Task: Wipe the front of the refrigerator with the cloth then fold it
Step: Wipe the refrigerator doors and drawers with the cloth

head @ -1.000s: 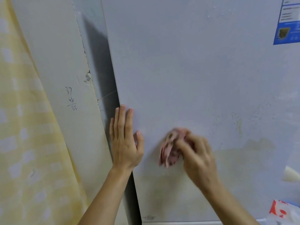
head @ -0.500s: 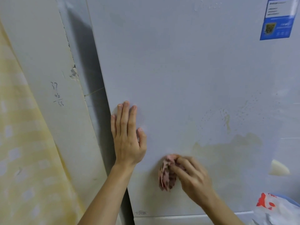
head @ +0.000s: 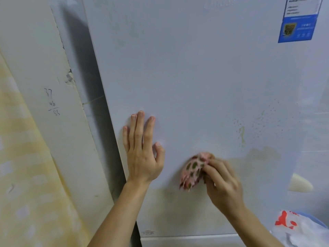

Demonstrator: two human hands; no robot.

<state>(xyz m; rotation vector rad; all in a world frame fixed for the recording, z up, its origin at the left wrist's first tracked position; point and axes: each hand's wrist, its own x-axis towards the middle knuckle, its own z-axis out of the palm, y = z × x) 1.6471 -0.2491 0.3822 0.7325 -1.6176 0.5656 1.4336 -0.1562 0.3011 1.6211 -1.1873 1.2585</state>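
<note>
Left hand (head: 142, 154) flat, fingers spread on refrigerator (head: 195, 77), right hand (head: 222, 182) gripping bunched cloth (head: 193, 171)

Two bare arms, coming up from the bottom of the frame. No sleeves anywhere along them, up to the bottom edge. No watch, no band, no ring, no glove. Left hand (head: 142, 155) near the middle of the frame: long, thin fingers (head: 139, 129), short neat nails, knuckle lines easy to see. Right hand (head: 222, 182) at lower right: a bit blurry, back of it showing, knuckles bumpy. Both wrists slim, forearms smooth and plain.
</note>
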